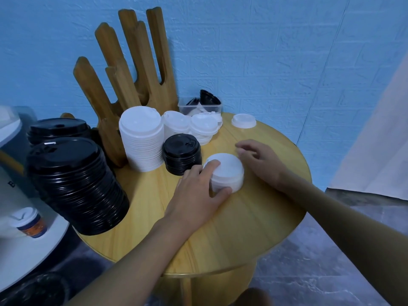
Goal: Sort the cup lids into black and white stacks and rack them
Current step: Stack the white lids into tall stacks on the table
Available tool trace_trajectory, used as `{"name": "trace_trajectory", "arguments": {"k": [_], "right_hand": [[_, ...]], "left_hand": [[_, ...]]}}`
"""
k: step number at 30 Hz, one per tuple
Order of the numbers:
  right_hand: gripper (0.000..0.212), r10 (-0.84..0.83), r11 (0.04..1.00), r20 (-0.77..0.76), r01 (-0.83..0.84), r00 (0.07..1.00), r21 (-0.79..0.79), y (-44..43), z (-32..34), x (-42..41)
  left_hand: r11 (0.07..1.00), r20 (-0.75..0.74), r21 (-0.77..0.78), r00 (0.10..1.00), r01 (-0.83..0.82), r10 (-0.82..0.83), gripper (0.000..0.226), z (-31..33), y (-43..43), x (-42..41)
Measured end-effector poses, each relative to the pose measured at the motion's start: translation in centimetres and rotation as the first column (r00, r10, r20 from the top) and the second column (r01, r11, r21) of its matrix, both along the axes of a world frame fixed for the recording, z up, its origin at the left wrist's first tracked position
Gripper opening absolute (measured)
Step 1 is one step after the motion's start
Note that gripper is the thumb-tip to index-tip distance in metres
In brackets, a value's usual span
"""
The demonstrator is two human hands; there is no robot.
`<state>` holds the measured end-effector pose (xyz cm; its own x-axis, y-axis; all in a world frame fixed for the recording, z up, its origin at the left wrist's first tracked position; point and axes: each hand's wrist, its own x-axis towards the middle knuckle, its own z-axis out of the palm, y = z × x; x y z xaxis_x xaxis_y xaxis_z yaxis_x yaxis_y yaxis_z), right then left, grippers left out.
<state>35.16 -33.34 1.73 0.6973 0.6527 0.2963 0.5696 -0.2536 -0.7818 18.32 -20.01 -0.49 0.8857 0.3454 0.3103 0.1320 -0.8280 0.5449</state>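
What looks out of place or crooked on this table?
The tall black lid stack near the table's left edge leans, its layers uneven. In the clear container at the back, black and white lids lie jumbled together. One white lid sits alone near the far edge.

- We make out only one dark letter, perhaps an "E", cut off on the white object far left of the left hand.
- We see orange-and-blue print on the cup, also far left of that hand, too blurred to read.
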Motion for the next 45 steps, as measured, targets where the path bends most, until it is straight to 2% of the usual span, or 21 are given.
{"name": "trace_trajectory", "arguments": {"k": [4, 9, 13, 16, 24, 28, 32, 35, 38, 41, 45], "right_hand": [[0.044, -0.169, 0.961, 0.132, 0.193, 0.977, -0.199, 1.9, -0.3, 4.9], [0.059, -0.227, 0.914, 0.176, 0.272, 0.958, -0.302, 4.4, -0.4, 9.5], [0.063, -0.286, 0.895, 0.199, 0.336, 0.937, -0.293, 5.9, -0.6, 12.0], [0.063, -0.304, 0.851, 0.249, 0.38, 0.919, -0.363, 6.5, -0.8, 13.0], [0.05, -0.252, 0.818, 0.38, 0.406, 0.89, -0.408, 5.4, -1.2, 10.3], [0.032, -0.279, 0.857, 0.367, 0.403, 0.887, -0.321, 3.7, -1.8, 7.9], [0.024, -0.246, 0.901, 0.258, 0.318, 0.934, -0.293, 1.7, -1.7, 5.5], [0.028, -0.276, 0.949, 0.141, 0.293, 0.951, -0.12, 0.6, -1.4, 3.5], [0.035, -0.286, 0.954, 0.039, 0.28, 0.958, 0.105, -0.3, -1.2, 1.2], [0.038, -0.154, 0.956, -0.023, 0.155, 0.988, 0.248, -0.9, -0.7, -1.4], [0.03, 0.082, 0.985, -0.021, -0.077, 0.996, 0.155, -1.0, -0.4, -4.0]], "left_hand": [[1.0, 0.0, 0.009, 1.0, -0.003, 0.003, 0.062, -0.1, 0.1, 0.1], [1.0, 0.017, 0.016, 1.0, -0.003, 0.003, 0.062, -0.3, 0.1, 0.0], [1.0, 0.043, 0.01, 0.999, 0.002, -0.003, 0.062, -0.8, 0.2, 0.1], [1.0, 0.046, 0.013, 0.999, 0.005, -0.006, 0.061, -0.9, 0.3, 0.3], [0.999, 0.02, 0.033, 1.0, 0.007, -0.007, 0.06, -0.5, 0.4, 0.3], [1.0, 0.006, 0.023, 1.0, 0.001, -0.001, 0.061, -0.4, 0.5, 0.2], [1.0, -0.004, 0.017, 1.0, 0.005, -0.005, 0.061, -0.3, 0.5, 0.2], [1.0, 0.003, 0.001, 1.0, 0.008, -0.008, 0.062, -0.3, 0.6, 0.2], [1.0, 0.03, -0.002, 0.999, 0.018, -0.018, 0.062, -0.2, 0.4, 0.0], [1.0, 0.038, 0.0, 0.999, 0.026, -0.026, 0.065, 0.0, 0.4, -0.1], [0.996, 0.054, -0.087, 0.998, 0.021, -0.016, 0.08, 0.2, 0.5, 0.0]]}}
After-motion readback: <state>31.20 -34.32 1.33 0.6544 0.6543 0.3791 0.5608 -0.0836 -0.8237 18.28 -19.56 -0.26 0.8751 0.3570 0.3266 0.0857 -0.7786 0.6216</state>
